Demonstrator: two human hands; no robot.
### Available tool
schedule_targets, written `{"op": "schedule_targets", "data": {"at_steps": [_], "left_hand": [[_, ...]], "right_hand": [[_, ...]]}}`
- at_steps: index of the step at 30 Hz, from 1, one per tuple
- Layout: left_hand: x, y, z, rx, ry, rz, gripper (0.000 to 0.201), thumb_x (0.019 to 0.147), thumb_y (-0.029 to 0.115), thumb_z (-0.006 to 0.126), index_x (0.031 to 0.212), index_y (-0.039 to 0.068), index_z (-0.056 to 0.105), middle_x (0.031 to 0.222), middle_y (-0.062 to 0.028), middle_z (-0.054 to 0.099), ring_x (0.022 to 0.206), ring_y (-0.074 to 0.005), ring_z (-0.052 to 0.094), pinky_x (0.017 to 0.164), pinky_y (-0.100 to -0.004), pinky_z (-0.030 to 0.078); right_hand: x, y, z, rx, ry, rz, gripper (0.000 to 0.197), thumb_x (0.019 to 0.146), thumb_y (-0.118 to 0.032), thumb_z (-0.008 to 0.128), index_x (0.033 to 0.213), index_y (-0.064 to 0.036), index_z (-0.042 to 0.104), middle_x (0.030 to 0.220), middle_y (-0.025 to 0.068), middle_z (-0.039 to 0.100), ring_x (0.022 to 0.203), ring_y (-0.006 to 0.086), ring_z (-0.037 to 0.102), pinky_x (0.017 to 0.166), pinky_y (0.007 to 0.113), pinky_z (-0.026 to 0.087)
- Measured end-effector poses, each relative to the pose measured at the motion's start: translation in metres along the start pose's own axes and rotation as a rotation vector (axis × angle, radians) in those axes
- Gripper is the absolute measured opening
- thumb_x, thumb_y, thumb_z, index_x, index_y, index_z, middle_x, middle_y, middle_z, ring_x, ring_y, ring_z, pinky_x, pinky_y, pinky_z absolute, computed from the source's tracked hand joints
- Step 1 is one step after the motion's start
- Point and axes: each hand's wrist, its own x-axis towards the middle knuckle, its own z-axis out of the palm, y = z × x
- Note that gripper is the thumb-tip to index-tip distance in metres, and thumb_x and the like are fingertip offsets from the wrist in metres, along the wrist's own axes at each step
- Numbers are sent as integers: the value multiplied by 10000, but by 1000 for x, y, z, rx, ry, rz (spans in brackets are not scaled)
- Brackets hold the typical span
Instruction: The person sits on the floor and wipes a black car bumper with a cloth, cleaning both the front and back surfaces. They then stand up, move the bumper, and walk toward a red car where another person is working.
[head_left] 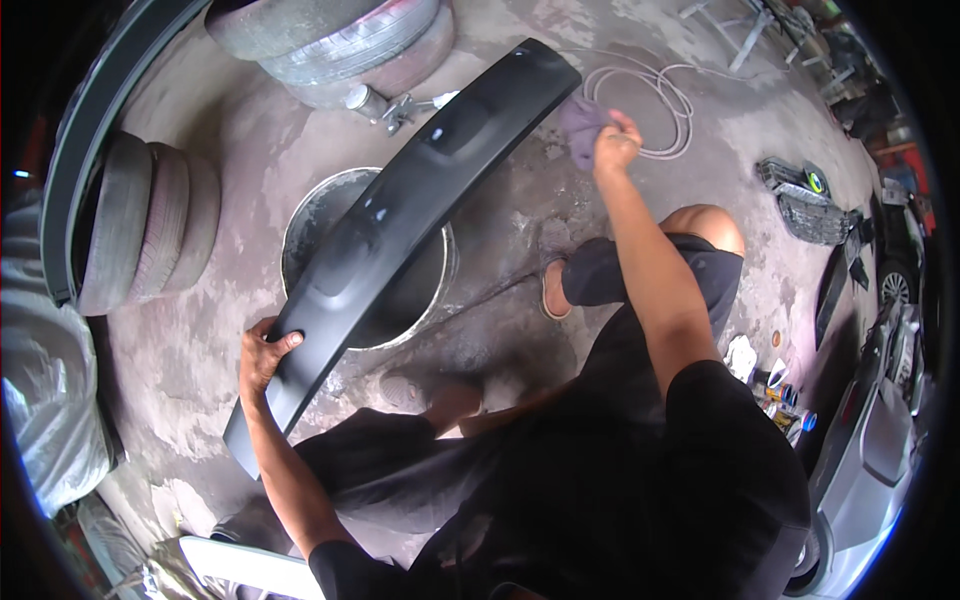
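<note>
A long black car trim panel (400, 215), smooth and slightly curved, lies slantwise across the top of a round metal drum (288, 240). My left hand (263, 360) grips the panel near its lower left end, with the thumb on the upper face. A greyish-purple cloth (580, 130) is bunched in my right hand (617, 148), beside the panel's far right end. That hand is closed on the cloth, which appears apart from the panel or only just at its edge. A few pale glints show on the black surface.
Beyond the panel, a spray gun (398, 112) stands on the floor by stacked tyres (350, 50). A coiled hose (685, 110) lies past my right hand. More tyres (125, 220) stand at left. Dark car parts (810, 205) and a silver car body part (870, 470) are at right.
</note>
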Motion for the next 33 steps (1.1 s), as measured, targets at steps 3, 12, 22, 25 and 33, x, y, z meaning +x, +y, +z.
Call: {"op": "schedule_targets", "data": {"at_steps": [3,12,22,25,33], "left_hand": [[-3,12,6,183,218,183,961,693,504,925,1413,-20,561,1227,-193,652,1173,-298,618,997,-425,490],[42,81,67,279,650,418,591,1056,369,563,1514,25,415,1342,-275,549,1249,-433,522,1066,-503,412],[69,74,97,440,705,367,588,1056,290,546,1529,-9,368,1330,-289,553,1222,-459,508,1074,-534,381],[71,75,97,414,691,357,603,1037,265,579,1532,-5,365,1330,-288,553,1229,-458,504,1074,-530,386],[76,72,98,447,678,374,618,1002,199,608,1551,49,366,1382,-293,515,1271,-469,493,1100,-534,387]], "right_hand": [[32,-51,-10,-167,146,-172,290,819,34,547,1062,42,706,1021,155,717,871,217,655,837,312,512],[-130,-149,34,-440,-565,-579,270,861,-44,582,1089,-21,724,989,160,717,945,307,698,882,385,548],[-122,-52,67,-857,-703,-828,505,1014,-353,510,1475,-147,540,1558,231,425,1464,514,318,1177,661,270],[-27,-22,72,-933,-753,-725,520,1015,-324,521,1482,-96,509,1560,248,411,1445,532,327,1193,632,263],[-76,-7,87,-453,-343,-89,554,991,-146,566,1482,68,426,1423,391,434,1259,507,536,1073,464,461]]}}
